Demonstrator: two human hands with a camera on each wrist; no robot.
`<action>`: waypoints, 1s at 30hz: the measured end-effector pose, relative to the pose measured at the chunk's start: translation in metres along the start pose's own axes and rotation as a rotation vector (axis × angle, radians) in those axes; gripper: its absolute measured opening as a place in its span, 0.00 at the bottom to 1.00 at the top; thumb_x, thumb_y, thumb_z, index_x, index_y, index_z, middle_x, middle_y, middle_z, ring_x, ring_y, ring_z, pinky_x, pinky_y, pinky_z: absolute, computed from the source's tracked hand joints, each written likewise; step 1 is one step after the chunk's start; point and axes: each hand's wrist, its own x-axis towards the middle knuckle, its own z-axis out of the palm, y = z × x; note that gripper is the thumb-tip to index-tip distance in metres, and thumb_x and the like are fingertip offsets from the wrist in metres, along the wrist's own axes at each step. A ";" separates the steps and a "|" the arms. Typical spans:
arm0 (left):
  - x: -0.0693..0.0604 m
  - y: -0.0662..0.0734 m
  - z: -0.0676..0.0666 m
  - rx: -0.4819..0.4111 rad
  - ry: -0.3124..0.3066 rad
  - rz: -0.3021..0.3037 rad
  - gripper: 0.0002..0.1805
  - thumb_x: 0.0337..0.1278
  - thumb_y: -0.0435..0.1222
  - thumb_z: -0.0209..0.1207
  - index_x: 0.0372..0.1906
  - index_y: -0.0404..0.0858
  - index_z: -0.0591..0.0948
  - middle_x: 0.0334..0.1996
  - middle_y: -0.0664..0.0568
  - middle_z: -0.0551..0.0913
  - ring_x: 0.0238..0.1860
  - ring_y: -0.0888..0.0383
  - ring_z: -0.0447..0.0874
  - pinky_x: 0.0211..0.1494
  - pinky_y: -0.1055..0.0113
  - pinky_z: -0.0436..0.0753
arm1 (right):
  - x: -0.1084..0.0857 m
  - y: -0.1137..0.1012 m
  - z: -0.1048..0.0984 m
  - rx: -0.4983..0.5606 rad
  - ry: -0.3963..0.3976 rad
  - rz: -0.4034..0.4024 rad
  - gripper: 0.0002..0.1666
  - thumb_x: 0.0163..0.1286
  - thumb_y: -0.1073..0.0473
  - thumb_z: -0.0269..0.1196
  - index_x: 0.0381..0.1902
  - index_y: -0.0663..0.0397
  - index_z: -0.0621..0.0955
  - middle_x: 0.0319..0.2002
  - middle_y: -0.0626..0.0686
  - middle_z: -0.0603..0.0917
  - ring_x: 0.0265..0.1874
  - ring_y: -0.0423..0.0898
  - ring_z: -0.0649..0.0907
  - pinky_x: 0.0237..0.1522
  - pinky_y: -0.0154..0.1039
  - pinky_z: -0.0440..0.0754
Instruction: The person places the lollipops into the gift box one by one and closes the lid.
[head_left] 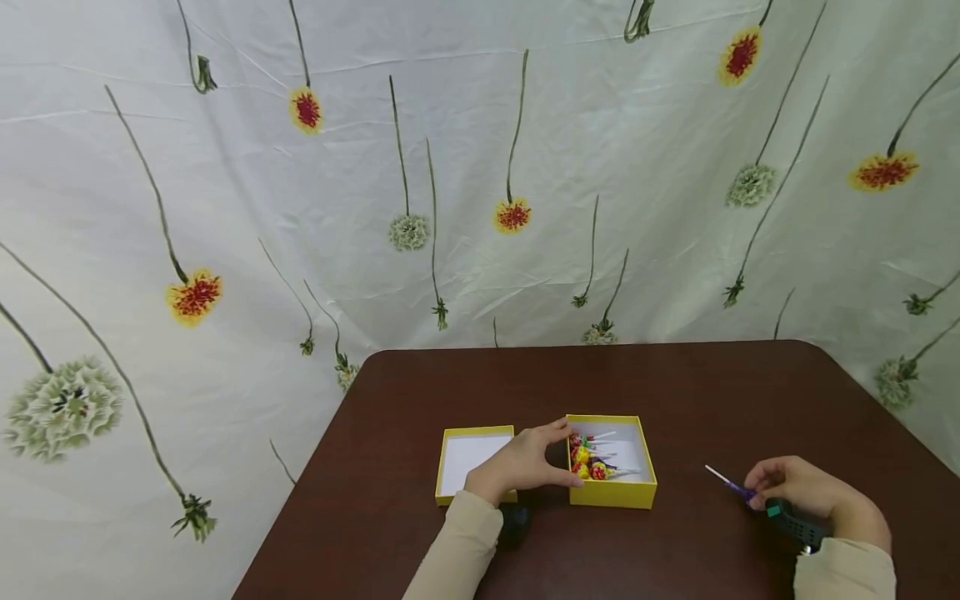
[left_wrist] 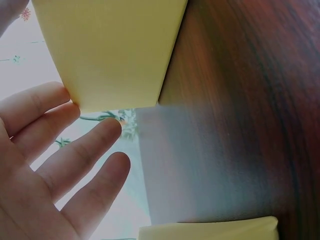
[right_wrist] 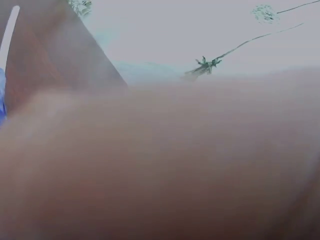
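My left hand spans the left side of a yellow box, thumb at the near corner and fingertips at the far one. In the left wrist view the box's plain yellow wall shows beside the fingers, two of them clear of it. Several lollipops in bright wrappers lie in the box, white sticks pointing right. Off to the right, my right hand pinches a lollipop by its purple-blue wrapped end, white stick pointing left. Its stick edges into the right wrist view.
A yellow lid with a white inside lies left of the box, partly hidden by the left hand and forearm. All stands on a dark brown table. A white flower-printed cloth hangs behind. The right wrist carries a dark device.
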 end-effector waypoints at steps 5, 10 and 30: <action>-0.001 -0.002 0.002 -0.003 0.002 -0.002 0.46 0.53 0.53 0.71 0.75 0.44 0.67 0.79 0.55 0.59 0.78 0.49 0.59 0.75 0.49 0.69 | 0.003 0.001 0.001 -0.023 0.009 0.004 0.11 0.68 0.77 0.54 0.40 0.89 0.72 0.32 0.49 0.85 0.31 0.34 0.84 0.34 0.31 0.82; -0.001 -0.003 0.001 -0.002 0.010 -0.001 0.46 0.53 0.53 0.71 0.75 0.45 0.68 0.79 0.54 0.60 0.78 0.48 0.59 0.74 0.49 0.69 | 0.005 -0.005 0.003 -0.117 0.093 0.005 0.12 0.67 0.71 0.61 0.38 0.83 0.77 0.30 0.45 0.85 0.29 0.32 0.81 0.33 0.32 0.81; 0.000 -0.001 0.000 0.025 0.009 -0.012 0.45 0.52 0.54 0.71 0.75 0.47 0.68 0.78 0.57 0.60 0.78 0.51 0.60 0.75 0.51 0.69 | 0.009 -0.060 0.006 -0.365 0.512 0.101 0.17 0.70 0.58 0.65 0.51 0.64 0.83 0.45 0.58 0.86 0.38 0.43 0.82 0.34 0.37 0.82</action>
